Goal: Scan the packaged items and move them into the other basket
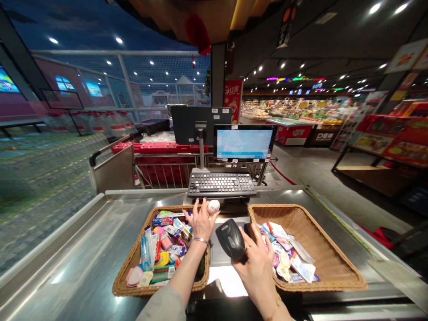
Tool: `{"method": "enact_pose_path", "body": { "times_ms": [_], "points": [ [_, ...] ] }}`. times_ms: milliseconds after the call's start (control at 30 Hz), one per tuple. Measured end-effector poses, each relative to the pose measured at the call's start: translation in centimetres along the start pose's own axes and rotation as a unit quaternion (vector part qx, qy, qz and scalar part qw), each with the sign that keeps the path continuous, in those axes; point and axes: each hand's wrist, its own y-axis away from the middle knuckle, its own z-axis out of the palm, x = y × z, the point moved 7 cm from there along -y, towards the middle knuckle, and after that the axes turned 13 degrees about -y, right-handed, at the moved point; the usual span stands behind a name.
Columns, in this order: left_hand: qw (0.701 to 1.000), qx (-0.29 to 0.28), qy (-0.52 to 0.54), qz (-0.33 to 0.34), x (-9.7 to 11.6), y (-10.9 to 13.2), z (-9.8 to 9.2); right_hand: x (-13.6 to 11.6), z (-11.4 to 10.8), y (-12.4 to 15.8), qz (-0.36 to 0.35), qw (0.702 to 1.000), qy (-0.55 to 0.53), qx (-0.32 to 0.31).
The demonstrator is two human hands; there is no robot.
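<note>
A stainless-steel checkout counter (67,263) carries two woven wicker baskets side by side and just apart: the left basket (132,254) and the right basket (321,249), both resting flat on its metal top.

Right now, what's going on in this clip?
A person is at a supermarket checkout. Their left hand holds a white egg-shaped item at the edge of a wicker basket heaped with small packaged goods. Their right hand grips a black handheld barcode scanner beside a second wicker basket holding flat packets. Both baskets sit on a steel counter, with a keyboard and monitor beyond them.
</note>
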Motion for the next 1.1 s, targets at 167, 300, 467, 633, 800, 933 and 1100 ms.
{"method": "enact_pose_path", "body": {
  "times_ms": [167, 300, 467, 633, 800, 933, 1100],
  "points": [
    [0.999, 0.027, -0.020, 0.006, 0.6, 0.0, -0.9, -0.5, -0.2, 0.0, 0.022, 1.000, 0.002, 0.008],
    [0.999, 0.034, -0.022, 0.011, 1.0, 0.1, -0.8, -0.9, -0.3, 0.0, 0.025, 1.000, 0.002, 0.018],
    [0.999, 0.033, -0.034, 0.007, 1.0, 0.3, -0.4, -0.9, -0.2, 0.1, 0.021, 0.999, -0.002, 0.029],
    [0.999, 0.034, -0.037, 0.009, 1.0, 0.2, -0.4, -1.0, -0.4, 0.1, 0.010, 0.999, -0.012, 0.035],
    [0.999, 0.027, -0.046, 0.004, 1.0, 0.1, -0.3, -1.1, -0.3, 0.1, -0.002, 0.999, -0.028, 0.024],
    [0.999, 0.028, -0.044, -0.001, 1.1, 0.1, -0.2, -1.1, -0.2, 0.1, -0.005, 0.999, -0.038, 0.014],
    [0.999, 0.023, -0.039, -0.003, 1.1, 0.1, -0.1, -0.9, 0.1, 0.4, -0.003, 0.999, -0.033, -0.002]
  ]
}}
